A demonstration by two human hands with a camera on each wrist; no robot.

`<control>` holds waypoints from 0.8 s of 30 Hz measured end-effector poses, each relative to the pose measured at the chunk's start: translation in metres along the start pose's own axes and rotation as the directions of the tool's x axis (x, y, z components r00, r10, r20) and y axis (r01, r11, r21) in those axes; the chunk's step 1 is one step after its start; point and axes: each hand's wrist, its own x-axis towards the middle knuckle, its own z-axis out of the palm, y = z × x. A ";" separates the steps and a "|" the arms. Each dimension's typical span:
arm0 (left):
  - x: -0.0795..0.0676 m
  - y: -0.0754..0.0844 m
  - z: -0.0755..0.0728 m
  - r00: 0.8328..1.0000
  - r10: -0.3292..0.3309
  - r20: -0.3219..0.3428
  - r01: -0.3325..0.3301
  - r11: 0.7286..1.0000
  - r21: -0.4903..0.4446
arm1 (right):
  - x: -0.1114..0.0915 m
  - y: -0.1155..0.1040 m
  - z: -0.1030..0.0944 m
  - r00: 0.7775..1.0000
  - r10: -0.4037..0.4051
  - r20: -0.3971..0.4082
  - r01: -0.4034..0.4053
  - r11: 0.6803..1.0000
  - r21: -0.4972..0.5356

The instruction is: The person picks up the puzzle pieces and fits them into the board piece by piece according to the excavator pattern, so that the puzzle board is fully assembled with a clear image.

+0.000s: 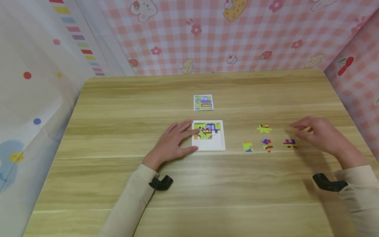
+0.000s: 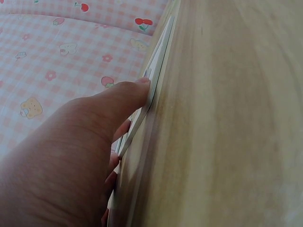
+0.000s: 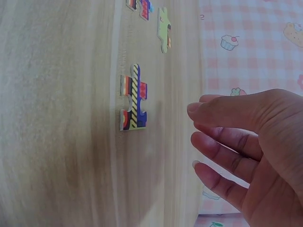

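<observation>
A white puzzle tray [image 1: 204, 145] lies in the middle of the table, partly filled with joined pieces that show a digger picture. My left hand [image 1: 173, 141] rests on its left side, fingers spread, thumb at the lower edge; in the left wrist view the thumb touches the tray's rim [image 2: 158, 78]. My right hand [image 1: 319, 135] hovers above the table at the right, fingers loosely bent, holding nothing. Nearest to it is a purple puzzle piece with striped band [image 1: 290, 144]. A purple-and-red piece [image 1: 267, 144], a green piece [image 1: 264, 128] and a green-and-blue piece [image 1: 247, 146] lie left of that.
Behind the tray lies a small square card [image 1: 203, 102] with a digger picture. The wooden table [image 1: 189, 191] reaches back to a pink checked cloth [image 1: 189, 39]. A white dotted cloth [image 1: 32, 98] hangs at the left.
</observation>
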 end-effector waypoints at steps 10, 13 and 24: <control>-0.001 0.000 0.000 1.000 -0.007 0.004 0.007 1.000 -0.007 | 0.004 -0.001 0.010 0.999 -0.032 0.005 0.032 0.999 0.024; -0.001 0.000 -0.001 1.000 -0.007 0.000 0.007 1.000 -0.010 | 0.013 -0.011 0.016 0.999 -0.051 0.019 0.050 0.998 0.045; -0.001 0.001 -0.001 1.000 -0.004 0.005 0.004 1.000 -0.005 | 0.036 -0.034 0.029 0.992 -0.062 0.110 0.053 0.995 0.083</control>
